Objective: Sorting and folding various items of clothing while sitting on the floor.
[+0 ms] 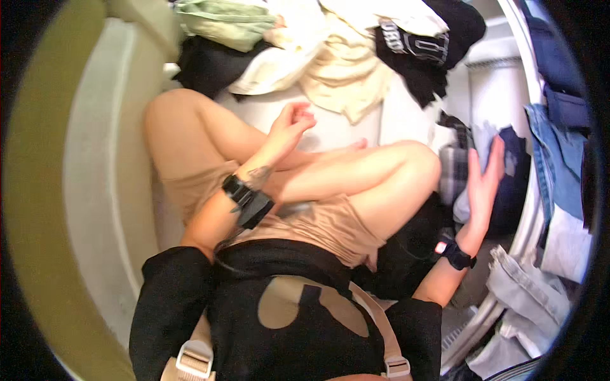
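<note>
My left hand (292, 123) hangs loosely curled above my crossed legs, with nothing seen in it. Beyond it lies a heap of clothes, its nearest piece a cream garment (350, 71). My right hand (483, 178) reaches to the right side, thumb and fingers apart, against clothes standing close together. Between thumb and fingers shows a pale grey garment (485, 138). A dark navy garment (512, 190) is on the hand's right, and a grey checked garment (452, 166) on its left.
A pale green garment (226, 21) and a black garment with white lettering (414, 47) lie in the heap. Along the right runs a curved white rim (533, 62), with blue denim (557, 157) and a light grey garment (529, 290) beyond. A pale padded side (97, 157) rises at left.
</note>
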### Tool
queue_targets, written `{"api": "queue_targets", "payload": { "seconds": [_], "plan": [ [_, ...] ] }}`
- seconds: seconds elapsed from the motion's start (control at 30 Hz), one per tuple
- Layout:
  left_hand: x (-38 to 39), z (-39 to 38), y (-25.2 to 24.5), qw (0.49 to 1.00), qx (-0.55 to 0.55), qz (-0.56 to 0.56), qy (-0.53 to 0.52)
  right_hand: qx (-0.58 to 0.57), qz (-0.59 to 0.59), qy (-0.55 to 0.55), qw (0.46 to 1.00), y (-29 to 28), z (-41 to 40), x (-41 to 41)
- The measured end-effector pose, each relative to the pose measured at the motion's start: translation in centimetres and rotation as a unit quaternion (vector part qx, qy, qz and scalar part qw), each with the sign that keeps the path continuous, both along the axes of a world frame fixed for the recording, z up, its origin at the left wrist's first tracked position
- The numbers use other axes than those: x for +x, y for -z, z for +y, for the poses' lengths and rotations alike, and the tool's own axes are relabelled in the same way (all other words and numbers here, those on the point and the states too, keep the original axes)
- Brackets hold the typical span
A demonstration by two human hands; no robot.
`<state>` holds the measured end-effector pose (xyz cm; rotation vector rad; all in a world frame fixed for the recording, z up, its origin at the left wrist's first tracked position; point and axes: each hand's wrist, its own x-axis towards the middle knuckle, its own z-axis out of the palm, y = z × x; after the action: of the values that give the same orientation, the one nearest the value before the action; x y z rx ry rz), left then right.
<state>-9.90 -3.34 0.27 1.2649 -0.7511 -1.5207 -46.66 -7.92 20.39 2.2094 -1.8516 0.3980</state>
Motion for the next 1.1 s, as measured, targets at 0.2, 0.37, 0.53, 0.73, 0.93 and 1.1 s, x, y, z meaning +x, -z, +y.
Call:
{"api": "queue_targets", "payload": {
  "seconds": [0.2, 0.37, 0.53, 0.73, 0.93, 1.1],
  "plan": [
    [5.2, -8.1, 2.3, 0.861, -0.138, -0.466, -0.152, 0.3, -0.41, -0.174, 0.844, 6.0, -3.3, 20.1],
    [3.8, -11.7, 3.1, 0.793, -0.058, -0.605, 0.033, 0.366, -0.449, -0.103, 0.809, 21.5, -7.4, 22.5],
    [-0.6, -8.8, -1.2, 0.953, -0.113, -0.28, 0.013, 0.458, -0.68, 0.062, 0.569, 17.5, -7.4, 23.1],
    [0.8, -2.0, -11.3, 0.989, -0.148, -0.008, 0.022, 0.423, -0.778, -0.118, 0.449, 15.2, -6.6, 22.8],
    [0.2, 0.1, -11.0, 0.828, -0.156, -0.481, 0.242, 0.417, -0.819, -0.166, 0.357, 11.6, -3.6, 22.4],
    [1.8, -0.7, -9.1, 0.968, -0.147, -0.152, 0.136, 0.425, -0.798, -0.177, 0.389, 12.2, -4.1, 20.9]
  ]
}}
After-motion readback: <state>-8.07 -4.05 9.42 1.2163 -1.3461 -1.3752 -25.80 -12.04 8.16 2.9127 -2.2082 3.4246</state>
